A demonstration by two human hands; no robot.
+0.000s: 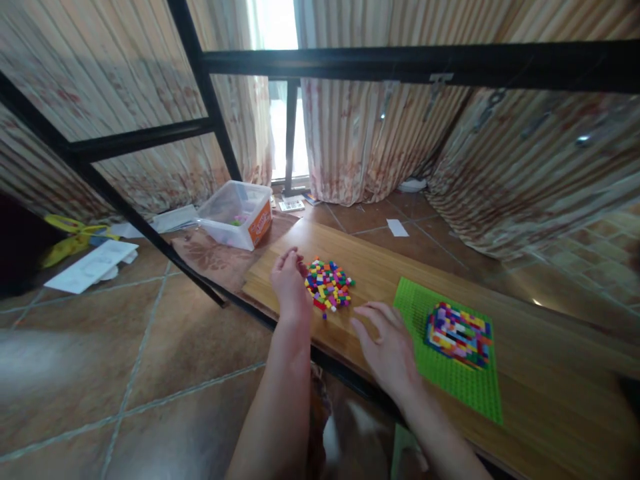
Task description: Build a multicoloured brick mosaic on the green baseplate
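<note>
At the left edge of a heap of small multicoloured toy bricks point(331, 285) is my left hand point(291, 280). Its fingers are curled together, and whatever they may hold is hidden. My right hand point(387, 343) hovers or rests over the wood between the heap and a green baseplate point(413, 303); thumb and fingers are apart with nothing seen between them. On the baseplate stands a low, roughly square build of mixed-colour bricks point(459, 335). One loose purple brick point(325, 316) lies just in front of the heap.
The wooden tabletop point(545, 373) runs from centre to lower right. Beyond its left end, a clear plastic bin point(225, 213) with an orange label stands on a brown mat. Black metal bars point(350, 63) cross in front of the curtains. Papers point(93, 267) lie on the tiled floor.
</note>
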